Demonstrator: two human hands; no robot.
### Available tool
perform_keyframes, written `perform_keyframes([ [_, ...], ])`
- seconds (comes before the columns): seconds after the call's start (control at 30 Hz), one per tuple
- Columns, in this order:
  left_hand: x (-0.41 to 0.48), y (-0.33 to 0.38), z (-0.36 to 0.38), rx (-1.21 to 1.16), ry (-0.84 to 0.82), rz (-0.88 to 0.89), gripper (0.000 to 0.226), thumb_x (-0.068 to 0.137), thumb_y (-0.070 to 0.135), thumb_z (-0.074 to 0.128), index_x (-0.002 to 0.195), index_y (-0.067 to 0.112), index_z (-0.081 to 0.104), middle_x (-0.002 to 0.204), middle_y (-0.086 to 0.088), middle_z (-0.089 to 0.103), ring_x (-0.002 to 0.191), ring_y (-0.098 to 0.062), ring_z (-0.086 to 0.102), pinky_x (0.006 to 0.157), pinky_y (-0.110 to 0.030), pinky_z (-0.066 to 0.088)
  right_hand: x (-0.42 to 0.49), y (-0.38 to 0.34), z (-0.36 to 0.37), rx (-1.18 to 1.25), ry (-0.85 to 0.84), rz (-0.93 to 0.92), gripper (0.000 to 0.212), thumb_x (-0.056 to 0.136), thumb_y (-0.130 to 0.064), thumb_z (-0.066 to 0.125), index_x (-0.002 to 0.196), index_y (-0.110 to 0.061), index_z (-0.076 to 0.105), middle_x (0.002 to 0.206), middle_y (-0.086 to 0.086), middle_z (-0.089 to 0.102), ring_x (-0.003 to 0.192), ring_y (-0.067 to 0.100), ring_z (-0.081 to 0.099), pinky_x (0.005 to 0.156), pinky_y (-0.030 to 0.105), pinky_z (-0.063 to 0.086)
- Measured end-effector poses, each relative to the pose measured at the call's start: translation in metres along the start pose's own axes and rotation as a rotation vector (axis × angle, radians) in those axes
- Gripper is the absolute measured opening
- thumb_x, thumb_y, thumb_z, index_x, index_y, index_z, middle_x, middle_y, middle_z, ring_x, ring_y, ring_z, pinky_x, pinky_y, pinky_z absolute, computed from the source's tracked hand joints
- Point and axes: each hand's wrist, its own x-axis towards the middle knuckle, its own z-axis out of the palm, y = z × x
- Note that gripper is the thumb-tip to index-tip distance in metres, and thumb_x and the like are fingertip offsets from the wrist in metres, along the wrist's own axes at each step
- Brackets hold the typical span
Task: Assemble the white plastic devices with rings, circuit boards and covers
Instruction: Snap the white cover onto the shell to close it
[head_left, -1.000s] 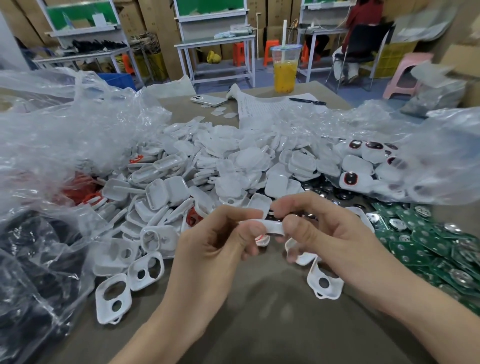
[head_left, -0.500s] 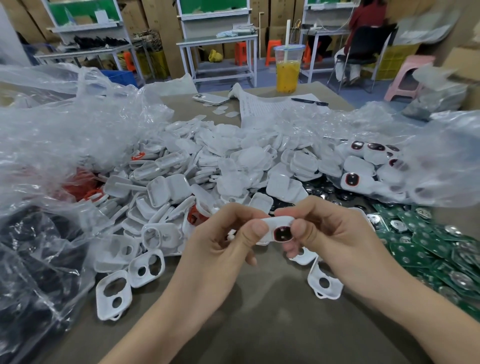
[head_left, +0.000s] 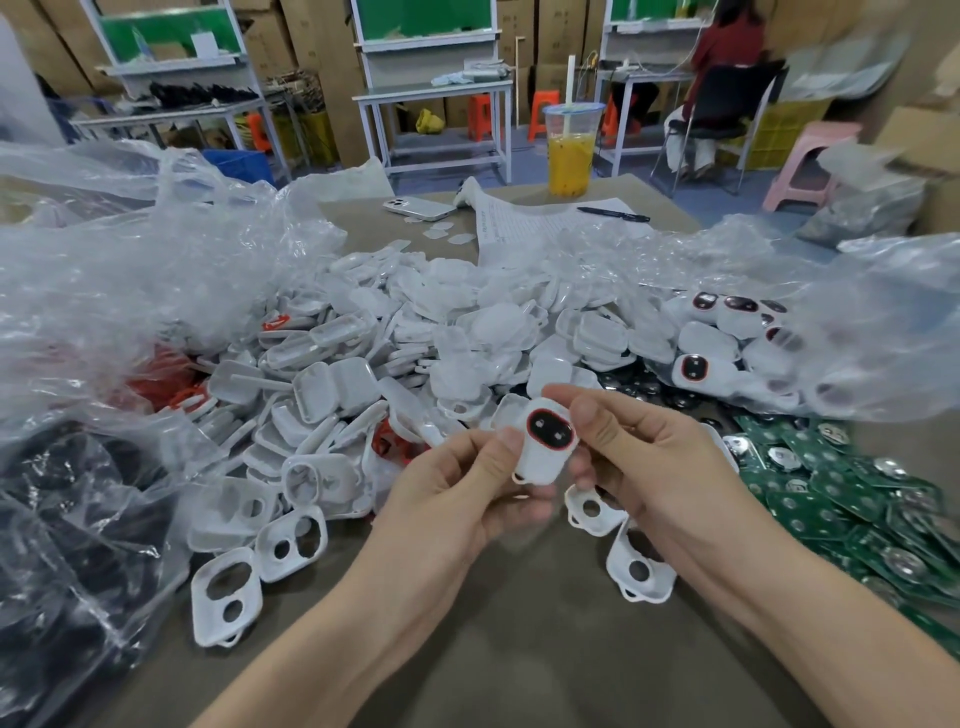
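Observation:
I hold a white plastic device (head_left: 544, 447) upright above the table, its dark window with a red ring facing me. My left hand (head_left: 462, 488) pinches its left edge and my right hand (head_left: 649, 457) pinches its right edge, thumb near the window. White front shells with two holes (head_left: 224, 597) lie at the lower left and under my right hand (head_left: 641, 571). A heap of white back covers (head_left: 415, 343) fills the middle. Green circuit boards (head_left: 841, 499) spread at the right. Red rings (head_left: 166, 387) sit in a bag at the left. Finished devices (head_left: 711, 364) are piled at the right rear.
Crumpled clear plastic bags (head_left: 130, 270) rise on the left and right (head_left: 883, 322). A black-filled bag (head_left: 67, 519) lies at the near left. A cup of orange drink (head_left: 571, 156), a phone (head_left: 418, 208), a paper sheet and a pen (head_left: 613, 214) stand at the far edge. A person sits at a bench behind.
The device was edge-on between my fingers; I have turned it so its red-ringed window faces me, and raised it slightly. Both hands keep their hold.

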Motion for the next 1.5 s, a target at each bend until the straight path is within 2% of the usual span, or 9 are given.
perform_keyframes([
  [0.17, 0.0, 0.001, 0.0, -0.115, -0.062, -0.042, 0.036, 0.094, 0.028, 0.065, 0.11, -0.004, 0.069, 0.111, -0.022, 0.074, 0.104, -0.026, 0.073, 0.078, -0.024, 0.059, 0.001, 0.0, -0.002, -0.027, -0.044, 0.038, 0.041, 0.075, -0.05, 0.073, 0.109, -0.027, 0.079, 0.082, 0.006, 0.074, 0.077, 0.015, 0.068, 0.07, 0.022, 0.053],
  [0.27, 0.003, 0.0, -0.004, 0.039, -0.038, -0.004, 0.037, 0.095, 0.035, 0.065, 0.113, 0.003, 0.068, 0.109, -0.02, 0.074, 0.096, -0.025, 0.07, 0.073, -0.027, 0.056, -0.001, -0.002, -0.003, -0.086, -0.062, 0.063, 0.039, 0.08, -0.05, 0.072, 0.111, -0.027, 0.078, 0.094, 0.021, 0.072, 0.078, 0.018, 0.062, 0.072, 0.026, 0.052],
  [0.47, 0.007, 0.002, -0.009, 0.28, -0.037, 0.029, 0.035, 0.081, 0.053, 0.066, 0.104, 0.028, 0.076, 0.097, -0.001, 0.075, 0.08, -0.014, 0.064, 0.07, -0.03, 0.052, -0.005, -0.002, -0.002, -0.272, -0.096, 0.01, 0.021, 0.096, -0.033, 0.061, 0.108, -0.037, 0.077, 0.091, 0.016, 0.072, 0.078, 0.01, 0.066, 0.08, 0.024, 0.057],
  [0.6, 0.006, 0.001, -0.009, 0.29, -0.029, 0.033, 0.033, 0.078, 0.052, 0.067, 0.092, 0.022, 0.072, 0.089, -0.004, 0.072, 0.078, -0.017, 0.064, 0.069, -0.031, 0.053, -0.006, -0.004, 0.0, -0.302, -0.09, 0.002, 0.022, 0.097, -0.027, 0.061, 0.106, -0.038, 0.078, 0.093, 0.005, 0.077, 0.082, 0.013, 0.071, 0.082, 0.021, 0.056],
  [0.73, 0.006, 0.001, -0.01, 0.258, -0.027, 0.05, 0.042, 0.078, 0.046, 0.069, 0.094, 0.008, 0.063, 0.095, -0.013, 0.074, 0.091, -0.031, 0.072, 0.064, -0.027, 0.052, -0.007, -0.005, 0.001, -0.337, -0.103, 0.006, 0.022, 0.098, -0.027, 0.061, 0.106, -0.04, 0.077, 0.1, 0.0, 0.078, 0.097, 0.026, 0.072, 0.094, 0.039, 0.057],
  [0.8, 0.005, 0.001, -0.009, 0.253, -0.034, 0.048, 0.041, 0.083, 0.041, 0.069, 0.097, 0.003, 0.06, 0.098, -0.016, 0.073, 0.096, -0.032, 0.073, 0.064, -0.027, 0.053, -0.007, -0.006, 0.002, -0.347, -0.09, 0.0, 0.02, 0.096, -0.028, 0.063, 0.103, -0.04, 0.078, 0.099, 0.002, 0.077, 0.095, 0.025, 0.072, 0.092, 0.041, 0.058],
  [1.07, 0.001, 0.004, -0.002, 0.328, -0.072, 0.084, 0.014, 0.088, 0.037, 0.062, 0.081, 0.03, 0.072, 0.081, 0.009, 0.069, 0.073, -0.008, 0.059, 0.07, -0.026, 0.057, -0.008, -0.011, 0.003, -0.37, -0.043, -0.021, 0.022, 0.091, -0.022, 0.067, 0.092, -0.04, 0.078, 0.086, -0.01, 0.078, 0.078, 0.001, 0.069, 0.067, 0.009, 0.049],
  [1.33, 0.0, 0.003, -0.002, 0.402, -0.03, 0.115, 0.025, 0.08, 0.052, 0.063, 0.082, 0.028, 0.066, 0.083, -0.003, 0.069, 0.069, -0.014, 0.061, 0.079, -0.051, 0.057, -0.008, -0.008, 0.003, -0.345, -0.042, -0.011, 0.018, 0.089, -0.028, 0.066, 0.096, -0.039, 0.079, 0.089, -0.005, 0.078, 0.088, 0.021, 0.072, 0.074, 0.019, 0.054],
  [1.5, -0.002, 0.004, -0.002, 0.454, -0.107, 0.141, 0.013, 0.091, 0.035, 0.061, 0.101, 0.031, 0.07, 0.091, 0.01, 0.073, 0.074, -0.009, 0.062, 0.067, -0.026, 0.056, -0.007, -0.009, 0.0, -0.304, -0.007, -0.01, 0.014, 0.09, -0.028, 0.07, 0.095, -0.037, 0.079, 0.08, -0.004, 0.077, 0.068, 0.005, 0.067, 0.063, 0.013, 0.05],
])
